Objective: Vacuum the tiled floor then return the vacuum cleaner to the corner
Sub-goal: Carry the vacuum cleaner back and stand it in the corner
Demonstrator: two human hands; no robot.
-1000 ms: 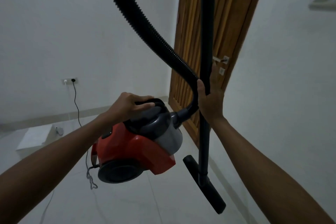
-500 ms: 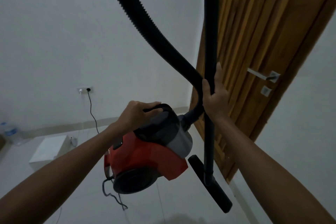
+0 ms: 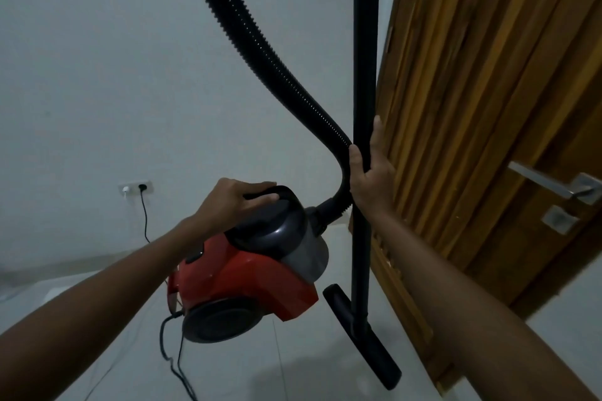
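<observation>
Return step in hand: my left hand gripped the vacuum cleaner handle, right hand clasped the tube; next, set down in corner

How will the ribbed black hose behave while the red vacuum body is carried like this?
The hose probably flexes freely: it curves down to the vacuum body rather than standing straight. It likely swings, so the right hand steadies it beside the rigid tube. The left hand alone lifts the body, suggesting moderate weight.
</observation>
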